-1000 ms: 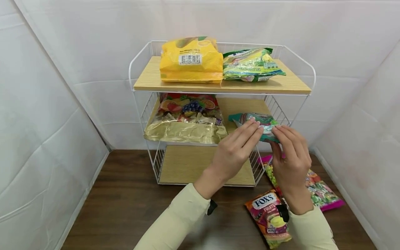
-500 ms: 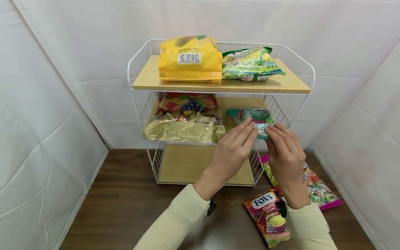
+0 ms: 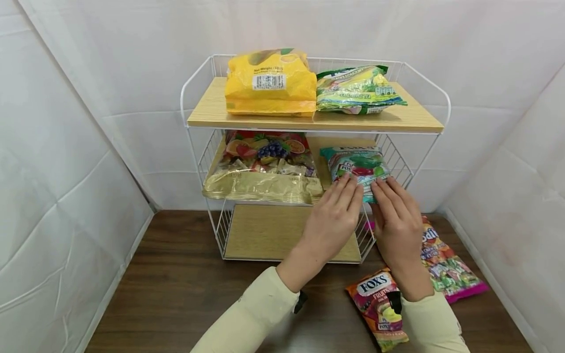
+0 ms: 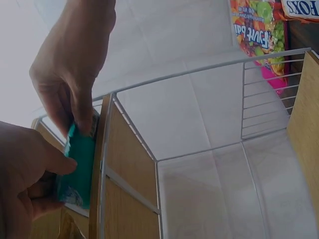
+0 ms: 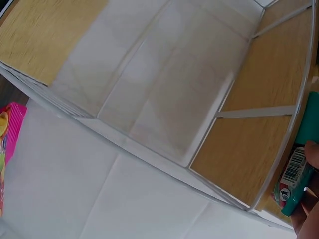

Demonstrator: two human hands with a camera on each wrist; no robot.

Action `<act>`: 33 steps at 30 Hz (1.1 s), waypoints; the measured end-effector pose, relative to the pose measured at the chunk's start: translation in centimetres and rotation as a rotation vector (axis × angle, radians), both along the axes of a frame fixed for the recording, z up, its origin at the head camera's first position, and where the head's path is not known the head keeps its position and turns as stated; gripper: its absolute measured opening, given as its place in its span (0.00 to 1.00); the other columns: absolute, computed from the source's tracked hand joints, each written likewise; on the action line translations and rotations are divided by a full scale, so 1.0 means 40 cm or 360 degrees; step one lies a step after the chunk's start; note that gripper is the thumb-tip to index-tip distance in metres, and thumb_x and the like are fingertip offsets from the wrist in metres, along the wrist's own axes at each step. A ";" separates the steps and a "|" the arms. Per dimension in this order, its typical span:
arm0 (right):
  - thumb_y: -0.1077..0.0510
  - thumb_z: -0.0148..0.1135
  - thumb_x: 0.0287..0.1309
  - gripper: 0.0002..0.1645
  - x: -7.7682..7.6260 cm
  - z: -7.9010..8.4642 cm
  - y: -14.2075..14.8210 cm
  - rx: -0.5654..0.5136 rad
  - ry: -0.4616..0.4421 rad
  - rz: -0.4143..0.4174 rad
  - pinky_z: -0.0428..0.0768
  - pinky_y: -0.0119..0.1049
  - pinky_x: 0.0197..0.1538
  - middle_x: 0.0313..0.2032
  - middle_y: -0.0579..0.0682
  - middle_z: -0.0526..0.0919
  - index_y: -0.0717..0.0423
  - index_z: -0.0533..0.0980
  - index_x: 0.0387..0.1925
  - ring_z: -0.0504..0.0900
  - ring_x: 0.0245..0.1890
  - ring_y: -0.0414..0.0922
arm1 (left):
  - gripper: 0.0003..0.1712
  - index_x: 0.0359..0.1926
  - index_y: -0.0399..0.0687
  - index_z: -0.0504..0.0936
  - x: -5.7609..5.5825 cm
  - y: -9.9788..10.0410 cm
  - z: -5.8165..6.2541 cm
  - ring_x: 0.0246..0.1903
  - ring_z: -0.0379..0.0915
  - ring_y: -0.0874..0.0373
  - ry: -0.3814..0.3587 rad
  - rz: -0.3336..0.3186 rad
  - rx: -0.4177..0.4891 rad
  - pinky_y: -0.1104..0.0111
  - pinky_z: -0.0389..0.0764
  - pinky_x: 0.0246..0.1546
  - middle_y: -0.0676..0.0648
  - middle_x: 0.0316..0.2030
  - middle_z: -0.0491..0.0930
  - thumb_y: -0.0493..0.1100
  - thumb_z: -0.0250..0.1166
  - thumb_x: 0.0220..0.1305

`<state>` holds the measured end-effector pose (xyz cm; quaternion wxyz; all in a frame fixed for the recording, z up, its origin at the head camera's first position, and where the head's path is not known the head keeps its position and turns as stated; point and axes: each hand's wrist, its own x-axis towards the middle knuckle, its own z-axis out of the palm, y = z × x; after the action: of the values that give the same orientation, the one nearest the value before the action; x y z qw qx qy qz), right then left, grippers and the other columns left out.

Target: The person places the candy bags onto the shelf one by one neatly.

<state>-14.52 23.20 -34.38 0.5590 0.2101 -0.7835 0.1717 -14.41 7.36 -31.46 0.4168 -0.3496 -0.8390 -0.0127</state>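
Note:
A teal Fox's candy bag (image 3: 359,164) lies on the right part of the middle shelf, its front end at the shelf edge. My left hand (image 3: 335,211) holds its near left part, fingers on top. At the near right part, my right hand (image 3: 395,220) grips it the same way. In the left wrist view, both thumbs (image 4: 65,163) press the front of the teal bag (image 4: 79,164). The right wrist view shows only part of the right hand (image 5: 310,199) with the bag's barcode side (image 5: 294,172).
A white wire rack with wooden shelves (image 3: 273,235) stands on the dark table (image 3: 176,274). A gold fruit-candy bag (image 3: 265,184) lies left on the middle shelf. On top sit yellow (image 3: 269,83) and green (image 3: 357,90) bags. Orange Fox's (image 3: 377,304) and pink-edged Fruit bags (image 3: 454,269) lie at right.
The teal bag has gone from tilted to lying flatter, its printed front now more visible. Both hands have moved slightly left and lower with it, still holding its near end.

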 end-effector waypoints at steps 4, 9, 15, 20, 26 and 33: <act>0.74 0.68 0.48 0.26 0.000 -0.005 -0.002 0.0042 -0.0028 -0.0001 0.70 0.51 0.60 0.53 0.59 0.79 0.66 0.78 0.53 0.74 0.57 0.58 | 0.18 0.58 0.38 0.77 0.003 0.005 -0.003 0.64 0.64 0.48 -0.0035 0.0053 -0.0011 0.63 0.63 0.63 0.39 0.59 0.73 0.36 0.54 0.71; 0.74 0.67 0.49 0.26 0.004 -0.004 -0.006 0.0102 -0.0040 0.0008 0.68 0.51 0.61 0.54 0.62 0.78 0.68 0.76 0.53 0.73 0.58 0.60 | 0.18 0.59 0.37 0.76 0.014 0.009 -0.012 0.64 0.62 0.47 -0.0031 0.0081 -0.0012 0.61 0.61 0.64 0.39 0.59 0.73 0.37 0.55 0.70; 0.59 0.56 0.63 0.25 0.018 -0.004 0.000 0.0219 -0.0113 -0.0016 0.64 0.53 0.64 0.59 0.66 0.72 0.71 0.72 0.58 0.68 0.61 0.63 | 0.19 0.60 0.38 0.75 0.031 0.006 -0.023 0.65 0.61 0.47 -0.0027 0.0066 -0.0029 0.60 0.58 0.66 0.40 0.60 0.72 0.40 0.54 0.72; 0.54 0.52 0.66 0.27 0.041 -0.013 0.003 0.0191 -0.0096 -0.0009 0.64 0.54 0.63 0.58 0.67 0.72 0.71 0.71 0.59 0.70 0.58 0.64 | 0.22 0.63 0.38 0.73 0.042 0.006 -0.039 0.66 0.58 0.46 -0.0010 0.0070 -0.0021 0.59 0.56 0.67 0.41 0.62 0.70 0.42 0.55 0.71; 0.54 0.51 0.66 0.28 0.049 -0.025 0.004 0.0192 -0.0108 -0.0009 0.65 0.53 0.63 0.58 0.67 0.72 0.71 0.70 0.59 0.70 0.59 0.64 | 0.23 0.63 0.38 0.72 0.044 0.016 -0.054 0.66 0.58 0.44 0.0034 0.0096 0.0009 0.58 0.59 0.65 0.40 0.63 0.69 0.44 0.55 0.71; 0.49 0.46 0.71 0.30 0.038 -0.030 0.010 0.0217 -0.0150 -0.0020 0.64 0.51 0.64 0.59 0.67 0.71 0.71 0.69 0.61 0.69 0.60 0.63 | 0.24 0.64 0.39 0.71 0.037 0.035 -0.056 0.66 0.57 0.43 0.0025 0.0155 -0.0023 0.57 0.58 0.66 0.38 0.64 0.68 0.45 0.52 0.72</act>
<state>-12.98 23.60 -35.58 0.5071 0.2344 -0.8200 0.1242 -12.92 8.77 -33.70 0.4211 -0.3115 -0.8517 0.0163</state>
